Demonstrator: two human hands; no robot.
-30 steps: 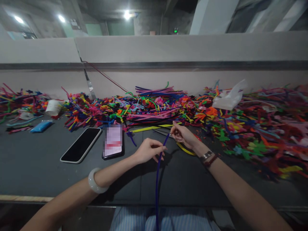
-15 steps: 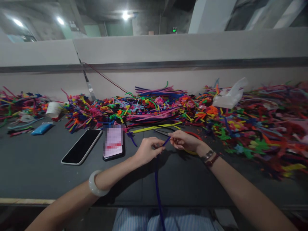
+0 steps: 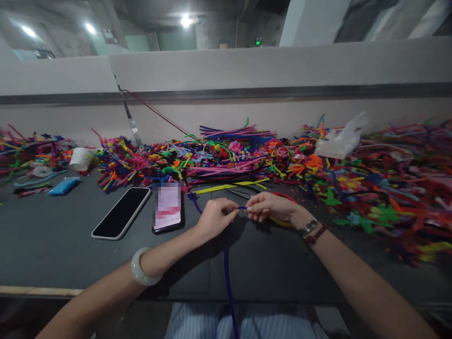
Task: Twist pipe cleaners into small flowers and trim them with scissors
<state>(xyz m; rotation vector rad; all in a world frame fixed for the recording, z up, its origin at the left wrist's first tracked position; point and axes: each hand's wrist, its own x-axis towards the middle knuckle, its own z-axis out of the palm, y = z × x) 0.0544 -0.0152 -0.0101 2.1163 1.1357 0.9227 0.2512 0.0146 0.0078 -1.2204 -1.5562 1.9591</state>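
Observation:
A dark purple pipe cleaner (image 3: 228, 268) runs between my two hands and hangs down over the table's front edge towards my lap. My left hand (image 3: 216, 217) pinches it between thumb and fingertips. Close by on the right, my right hand (image 3: 268, 206) pinches its short upper end, with a small stretch of it showing between the fingertips. Partly hidden behind my right hand lies a pair of scissors (image 3: 240, 193) with red and yellow handles. Another short purple piece (image 3: 195, 203) rests on the table to the left of my left hand.
Left of my hands lie a white-edged phone (image 3: 122, 214) and a second phone with a lit screen (image 3: 167, 207). Heaps of coloured pipe cleaners (image 3: 226, 157) line the back. A white cup (image 3: 80, 159), blue packet (image 3: 63, 186) and white plastic bag (image 3: 341, 141) sit among them.
The purple stretch between my fingertips has gone from slanting upwards to nearly level. My left hand has shifted slightly left, and the hanging length has swung a little left.

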